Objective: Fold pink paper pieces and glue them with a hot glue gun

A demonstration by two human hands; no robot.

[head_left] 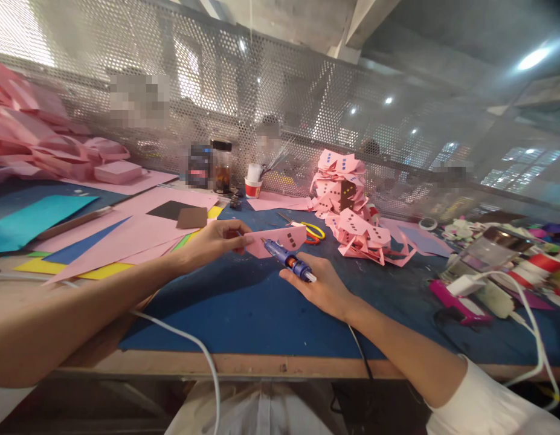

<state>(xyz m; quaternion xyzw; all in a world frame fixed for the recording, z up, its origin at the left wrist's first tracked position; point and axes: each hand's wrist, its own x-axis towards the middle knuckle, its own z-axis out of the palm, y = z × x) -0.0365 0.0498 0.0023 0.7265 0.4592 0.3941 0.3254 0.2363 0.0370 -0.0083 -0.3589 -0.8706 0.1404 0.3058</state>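
Gluing step: likely in hand on the card (pixel 280 234).
Next move: judged to call for a steady card, controlled nozzle (pixel 264 241).
Left hand (pixel 220 240): pinching card's left end.
Right hand (pixel 325 287): wrapped round glue gun (pixel 286 258).
Card: between hands, over mat (pixel 225 320); nozzle contact unclear.

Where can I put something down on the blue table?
The largest bare patch of dark blue tabletop lies this side of the left hand and right hand, between the curved white cable and thin black cord. It's crowded left, with flat coloured paper sheets, and right, around the clear lidded jar.
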